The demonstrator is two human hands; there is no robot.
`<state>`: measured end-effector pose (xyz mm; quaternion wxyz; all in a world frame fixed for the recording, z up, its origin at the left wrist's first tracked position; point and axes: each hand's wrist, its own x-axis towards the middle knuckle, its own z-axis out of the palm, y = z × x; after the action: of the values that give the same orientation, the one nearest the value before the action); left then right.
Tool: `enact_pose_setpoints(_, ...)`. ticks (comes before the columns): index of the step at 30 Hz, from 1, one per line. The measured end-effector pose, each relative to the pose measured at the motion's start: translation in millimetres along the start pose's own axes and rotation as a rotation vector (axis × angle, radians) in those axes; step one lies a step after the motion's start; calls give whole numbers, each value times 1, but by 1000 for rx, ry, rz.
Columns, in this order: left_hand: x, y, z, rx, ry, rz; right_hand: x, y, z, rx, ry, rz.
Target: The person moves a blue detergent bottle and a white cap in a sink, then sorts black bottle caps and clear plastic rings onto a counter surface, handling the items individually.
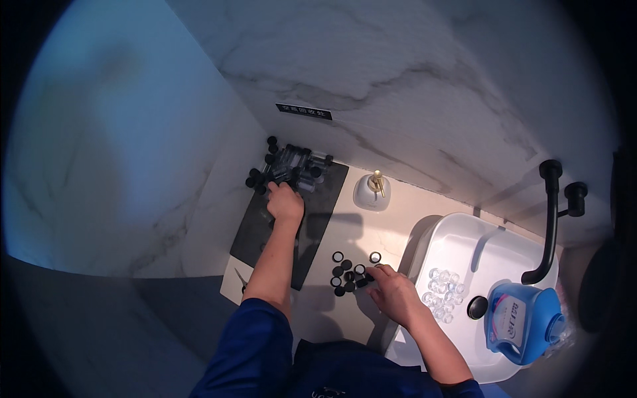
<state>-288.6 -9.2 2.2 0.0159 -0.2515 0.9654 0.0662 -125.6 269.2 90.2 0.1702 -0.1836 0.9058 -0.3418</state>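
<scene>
My left hand (285,203) reaches over the dark mat (323,214) to the near edge of a pile of small clear bottles (294,160) with black caps. Its fingertips point into the pile, and whatever may be under them is hidden. On the pale counter, my right hand (395,293) rests beside a loose group of black screw caps (349,286), some turned to show white liners. Its fingers touch or hover over the caps at the group's right side, thumb spread away. Uncapped clear bottles (443,287) stand clustered in the white basin (398,350).
A blue detergent jug (522,318) lies in the basin near the black drain plug (477,307), below a black wall faucet (551,224). A soap dispenser (371,194) stands by the marble wall. Scissors (242,281) lie by my left forearm. A black sign (303,111) bears writing.
</scene>
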Motion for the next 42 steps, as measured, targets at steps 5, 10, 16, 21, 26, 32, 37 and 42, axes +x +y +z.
enact_pose_setpoints(5, 0, 2, -1, -76, -7, -80, -1, 0, -3, -8, -40, 21)
enact_pose_setpoints(10, -12, -6, -3, -180, -1, -148, -3, -5, -8, 9, -44, 14)
enact_pose_setpoints(16, -106, 8, -37, -778, -4, 208, 1, -13, -27, 227, 119, 54)
enact_pose_setpoints(21, -203, 47, -76, -919, -437, 618, -6, -15, -46, 375, 389, 155)
enact_pose_setpoints(26, -236, 68, -86, -937, -246, 870, -37, -17, -59, 426, 470, 167)
enact_pose_setpoints(32, -269, 97, -83, -877, -258, 835, -72, -27, -68, 439, 508, 234)
enact_pose_setpoints(37, -293, 113, -82, -728, -612, 929, -116, -10, -73, 358, 512, 217)
enact_pose_setpoints(42, -311, 92, -76, -849, -1017, 969, -159, -4, -75, 390, 237, 227)
